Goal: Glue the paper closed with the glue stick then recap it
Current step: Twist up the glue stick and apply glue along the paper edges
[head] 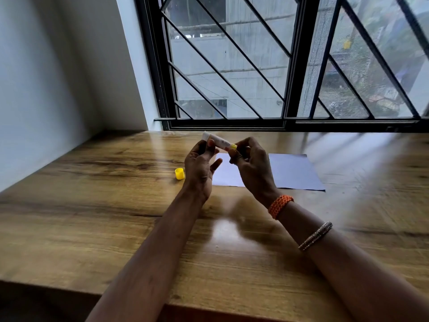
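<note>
Both hands hold a white glue stick (218,142) above the wooden table, tilted with its open end up to the left and its yellow base down to the right. My left hand (200,166) grips the tube near the open end. My right hand (251,166) pinches the yellow base with fingertips. The yellow cap (180,174) lies on the table just left of my left hand, apart from the stick. A pale blue sheet of paper (294,171) lies flat on the table behind and right of my hands, partly hidden by them.
The wooden table (92,217) runs to a white wall on the left and a barred window (255,66) at the back. Its front edge is near my elbows. An orange braided band and a metal bangle sit on my right wrist.
</note>
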A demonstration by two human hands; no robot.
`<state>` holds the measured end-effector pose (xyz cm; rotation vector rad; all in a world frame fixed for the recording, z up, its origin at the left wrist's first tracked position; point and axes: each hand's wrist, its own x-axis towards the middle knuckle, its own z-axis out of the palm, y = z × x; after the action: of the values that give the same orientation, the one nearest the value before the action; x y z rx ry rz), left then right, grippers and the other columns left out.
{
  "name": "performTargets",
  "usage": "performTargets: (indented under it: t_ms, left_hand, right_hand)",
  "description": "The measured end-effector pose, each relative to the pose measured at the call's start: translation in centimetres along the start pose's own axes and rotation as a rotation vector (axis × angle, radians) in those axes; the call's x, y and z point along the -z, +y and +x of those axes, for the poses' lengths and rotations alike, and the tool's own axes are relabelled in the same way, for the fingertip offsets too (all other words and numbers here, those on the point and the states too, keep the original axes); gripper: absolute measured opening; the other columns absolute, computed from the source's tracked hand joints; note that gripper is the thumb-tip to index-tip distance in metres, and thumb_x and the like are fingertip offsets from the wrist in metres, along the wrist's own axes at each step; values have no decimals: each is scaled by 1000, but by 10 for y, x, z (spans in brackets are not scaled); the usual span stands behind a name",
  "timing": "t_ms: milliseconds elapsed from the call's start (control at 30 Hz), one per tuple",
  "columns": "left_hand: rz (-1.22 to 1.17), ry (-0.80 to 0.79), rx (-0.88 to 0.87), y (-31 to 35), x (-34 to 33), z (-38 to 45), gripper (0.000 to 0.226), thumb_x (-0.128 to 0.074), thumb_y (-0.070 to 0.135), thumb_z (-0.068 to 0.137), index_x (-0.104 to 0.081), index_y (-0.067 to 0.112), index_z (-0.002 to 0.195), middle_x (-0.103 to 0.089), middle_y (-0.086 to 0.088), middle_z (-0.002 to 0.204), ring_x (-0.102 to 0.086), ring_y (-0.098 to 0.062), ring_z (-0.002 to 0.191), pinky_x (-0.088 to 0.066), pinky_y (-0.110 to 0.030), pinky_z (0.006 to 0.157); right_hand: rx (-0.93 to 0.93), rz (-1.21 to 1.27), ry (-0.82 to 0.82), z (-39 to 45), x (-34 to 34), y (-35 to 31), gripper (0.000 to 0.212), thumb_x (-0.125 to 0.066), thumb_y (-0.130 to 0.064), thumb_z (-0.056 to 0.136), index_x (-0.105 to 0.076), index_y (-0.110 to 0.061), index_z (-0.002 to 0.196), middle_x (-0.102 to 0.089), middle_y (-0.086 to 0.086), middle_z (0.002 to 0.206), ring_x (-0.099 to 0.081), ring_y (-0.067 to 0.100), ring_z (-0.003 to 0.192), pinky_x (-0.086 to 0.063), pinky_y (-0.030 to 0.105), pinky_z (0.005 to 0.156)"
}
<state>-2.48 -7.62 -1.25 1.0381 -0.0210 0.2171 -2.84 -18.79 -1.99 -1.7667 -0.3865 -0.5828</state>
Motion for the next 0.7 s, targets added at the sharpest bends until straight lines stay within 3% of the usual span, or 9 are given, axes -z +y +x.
performTargets:
  t_ms: [133,233,367,467,533,700]
  left_hand:
    - [32,-123,-26,2,1,-1,26,-50,12,93,-64,26,77,-67,11,78,-59,-5,84,-46,-26,72]
    - [38,-126,-22,0,0,-3,33,-50,12,93,-66,28,69,-65,11,73,-57,-7,80,-46,-27,72]
    - [83,-46,-24,-1,-1,-4,17,-54,16,91,-61,25,79,-58,5,80,-53,-8,81,-44,-24,67]
    - [83,22,-17,-1,0,-4,12,-58,22,89,-60,27,78,-59,10,80,-53,-9,86,-43,-24,67]
    - [71,49,-16,0,0,-4,13,-60,25,88,-60,27,76,-60,11,80,-53,-7,86,-43,-24,67]
    - [93,22,-25,1,-1,-4,11,-58,22,89,-61,27,79,-59,10,79,-53,-6,82,-42,-24,67]
  right_hand:
    - [-39,88,-10,-1,0,-3,36,-40,-20,100,-54,-10,68,-51,1,55,-45,0,43,-35,14,44]
    - [-96,94,-8,-2,-2,-4,47,-34,-25,101,-51,-12,59,-50,3,51,-44,2,39,-35,18,44]
    - [-60,20,-27,-2,-1,-1,26,-41,-24,99,-55,-6,88,-62,9,69,-59,20,62,-45,31,56]
    - [9,-9,-25,-2,-1,1,28,-59,-21,91,-47,-3,108,-64,10,80,-60,13,68,-44,12,55]
    - [49,-36,-4,-3,-2,1,31,-63,-14,87,-46,-2,110,-62,5,78,-57,6,65,-42,7,55]
    - [90,-99,37,-4,-2,2,20,-63,-10,86,-53,-1,102,-66,5,86,-63,16,77,-46,14,59]
